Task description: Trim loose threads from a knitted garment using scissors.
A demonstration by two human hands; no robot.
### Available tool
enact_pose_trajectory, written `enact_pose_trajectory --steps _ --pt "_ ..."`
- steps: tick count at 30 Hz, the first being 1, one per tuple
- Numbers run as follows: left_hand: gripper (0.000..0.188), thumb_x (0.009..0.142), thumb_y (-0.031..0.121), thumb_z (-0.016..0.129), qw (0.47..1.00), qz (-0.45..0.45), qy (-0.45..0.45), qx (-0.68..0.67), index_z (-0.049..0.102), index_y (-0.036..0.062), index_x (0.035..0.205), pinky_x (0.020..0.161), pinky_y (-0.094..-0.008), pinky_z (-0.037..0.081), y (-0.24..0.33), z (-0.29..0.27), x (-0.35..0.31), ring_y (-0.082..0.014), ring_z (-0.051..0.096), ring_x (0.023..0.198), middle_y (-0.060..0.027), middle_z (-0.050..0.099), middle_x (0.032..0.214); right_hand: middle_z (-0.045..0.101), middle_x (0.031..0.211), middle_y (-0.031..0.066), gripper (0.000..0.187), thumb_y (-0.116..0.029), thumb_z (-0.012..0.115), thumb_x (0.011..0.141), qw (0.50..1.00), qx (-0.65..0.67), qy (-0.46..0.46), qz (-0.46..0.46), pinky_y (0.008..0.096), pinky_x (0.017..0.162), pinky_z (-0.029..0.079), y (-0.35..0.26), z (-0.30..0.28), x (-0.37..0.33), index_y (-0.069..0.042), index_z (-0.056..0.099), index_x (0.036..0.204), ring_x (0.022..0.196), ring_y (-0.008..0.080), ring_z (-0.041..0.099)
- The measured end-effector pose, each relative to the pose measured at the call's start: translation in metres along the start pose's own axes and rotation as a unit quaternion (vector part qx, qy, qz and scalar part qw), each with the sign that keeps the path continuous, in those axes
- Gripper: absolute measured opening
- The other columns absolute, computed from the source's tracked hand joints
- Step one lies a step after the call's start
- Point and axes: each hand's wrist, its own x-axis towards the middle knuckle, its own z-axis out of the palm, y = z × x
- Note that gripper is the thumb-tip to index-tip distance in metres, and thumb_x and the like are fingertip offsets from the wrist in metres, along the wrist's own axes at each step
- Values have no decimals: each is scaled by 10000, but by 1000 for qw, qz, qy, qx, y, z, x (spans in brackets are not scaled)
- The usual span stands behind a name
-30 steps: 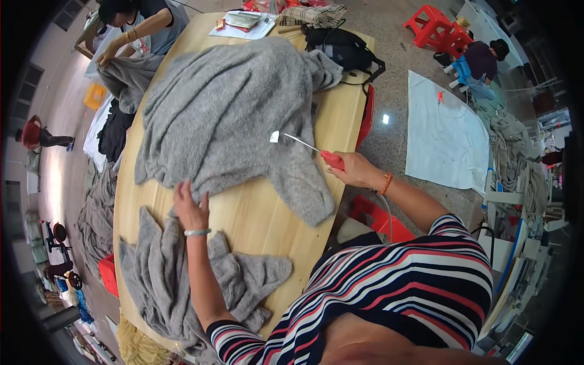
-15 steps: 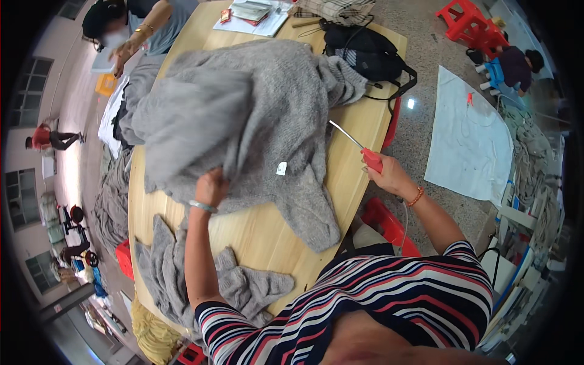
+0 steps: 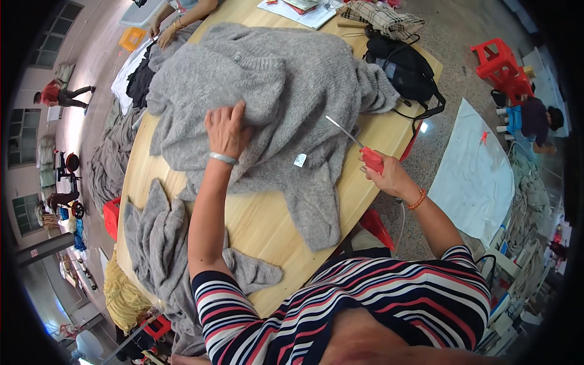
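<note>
A large grey knit sweater [image 3: 316,79] lies bunched over the wooden table [image 3: 267,231]. It has ribbed edges and a small white label [image 3: 300,160]. My left hand [image 3: 228,132] rests on its folded upper layer, fingers extended over the knit. In my right hand [image 3: 387,175], off the sweater's right side, is a red-handled tool [image 3: 371,159] with a slim metal shaft. The shaft points up and left above the sweater's edge, and a thin cord hangs below the hand. More grey knitwear [image 3: 161,237] lies at the table's near left.
A black bag [image 3: 398,64] and a folded plaid cloth [image 3: 383,18] sit at the far right of the table. Papers [image 3: 298,12] lie at its far edge. Another person's hands [image 3: 167,33] are at far left. Red stools [image 3: 499,67] and a white sheet [image 3: 474,170] are on the right-hand floor.
My left hand has moved up and away from me, and the upper layer it was lifting now lies down on the sweater. My right hand still holds the red tool in nearly the same place.
</note>
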Motion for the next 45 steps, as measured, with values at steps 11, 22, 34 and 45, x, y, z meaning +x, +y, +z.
enact_pose_trajectory --steps 11,22,34,45 --pt "350 771 228 753 848 -92 -365 -373 506 19 906 637 -503 487 104 -12 -108 -455 616 721 -234 611 706 706 1028 159 346 -89 636 874 997 -31 -57 -48 310 845 527 -58 -2 5 36 592 1193 952 223 698" --pt "397 755 94 734 958 -221 86 -160 629 75 1138 919 -453 431 33 -14 -129 -354 549 1081 -142 591 1152 702 1064 161 344 -97 657 874 979 -75 -137 -129 341 836 529 -94 45 30 4 586 1194 973 295 691" --pt "315 750 73 621 923 -285 56 -254 634 70 1065 959 -465 383 24 76 -134 -292 549 1179 -111 609 1212 669 880 230 382 -263 658 866 946 -283 -144 -67 471 724 512 -114 72 3 -78 583 1191 832 429 641" --pt "329 778 274 627 969 -217 -29 -110 652 151 1082 1022 -794 72 61 79 -148 -457 219 1425 -101 387 1505 667 859 230 352 -268 654 861 924 -314 -203 -77 516 765 500 -128 93 7 -69 575 1140 840 434 641"
